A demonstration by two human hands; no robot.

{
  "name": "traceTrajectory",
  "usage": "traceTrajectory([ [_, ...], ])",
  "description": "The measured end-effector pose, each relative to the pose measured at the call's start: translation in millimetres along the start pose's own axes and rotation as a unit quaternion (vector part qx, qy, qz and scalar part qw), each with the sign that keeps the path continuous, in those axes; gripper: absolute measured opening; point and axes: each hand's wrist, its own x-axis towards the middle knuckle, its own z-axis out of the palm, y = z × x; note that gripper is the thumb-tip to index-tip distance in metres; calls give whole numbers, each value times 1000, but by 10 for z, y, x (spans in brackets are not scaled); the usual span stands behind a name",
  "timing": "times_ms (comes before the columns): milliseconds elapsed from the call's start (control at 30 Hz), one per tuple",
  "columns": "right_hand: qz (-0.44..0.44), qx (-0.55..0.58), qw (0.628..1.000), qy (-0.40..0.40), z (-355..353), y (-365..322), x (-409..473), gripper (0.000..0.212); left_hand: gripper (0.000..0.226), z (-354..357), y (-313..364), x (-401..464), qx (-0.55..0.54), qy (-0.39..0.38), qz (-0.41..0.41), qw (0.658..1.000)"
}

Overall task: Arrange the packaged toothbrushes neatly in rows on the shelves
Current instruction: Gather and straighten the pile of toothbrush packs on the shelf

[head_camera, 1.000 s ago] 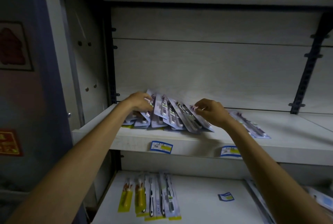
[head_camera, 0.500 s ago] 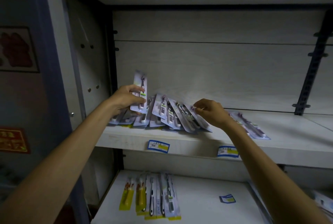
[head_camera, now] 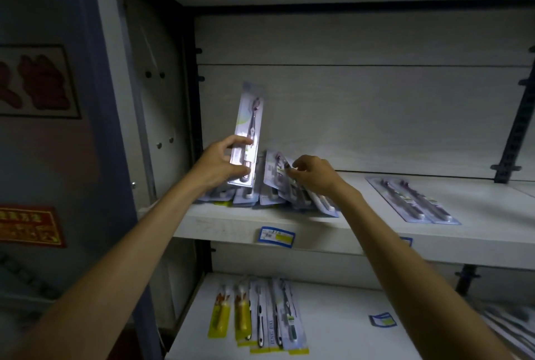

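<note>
One toothbrush pack (head_camera: 248,134) stands nearly upright above the left end of the middle shelf (head_camera: 362,232), pinched low down by the left hand (head_camera: 224,164). Right hand (head_camera: 314,174) grips the top of the leaning pile of packs (head_camera: 285,186) just beside it. Risk: releasing the pile would likely let it fan forward off the shelf edge. Pack lettering unreadable in the dim light; pile count unclear.

Leaning toothbrush packs (head_camera: 278,183) centre frame on middle shelf (head_camera: 231,223); two flat packs (head_camera: 414,200) right; lower shelf (head_camera: 333,330) row (head_camera: 257,313) bottom centre.
</note>
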Motion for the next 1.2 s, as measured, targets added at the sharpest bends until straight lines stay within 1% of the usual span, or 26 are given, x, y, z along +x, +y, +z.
traceTrajectory([
  [133,40,-45,998,-3,149,-218,93,52,55,-73,-94,55,-3,-7,14,1000],
  [267,90,-66,994,14,267,-315,117,38,55,-101,-180,81,-12,-21,25,999],
  [433,128,-60,989,43,364,-357,158,42,55,-140,-228,127,-14,-31,18,999],
  [533,126,-41,987,87,393,-347,199,40,55,-143,-225,157,-27,-38,18,999],
  [600,115,-15,986,120,370,-355,216,39,56,-146,-230,179,-33,-38,27,998],
  [700,96,50,984,141,251,-388,193,35,56,-154,-237,208,-25,-34,43,998],
  [733,87,85,982,142,211,-387,181,31,56,-157,-246,218,-24,-34,44,998],
  [800,82,198,968,131,153,-356,140,22,56,-166,-265,233,-26,-39,41,998],
  [867,73,278,952,103,114,-293,90,31,56,-173,-291,244,-31,-44,36,998],
  [933,63,297,948,94,107,-202,71,36,56,-168,-316,250,-31,-41,40,998],
  [1067,60,311,941,118,51,-68,-1,34,55,-133,-358,265,-30,-36,57,997],
  [1200,43,321,935,144,-83,17,-130,33,57,-29,-380,292,-68,-45,61,995],
])
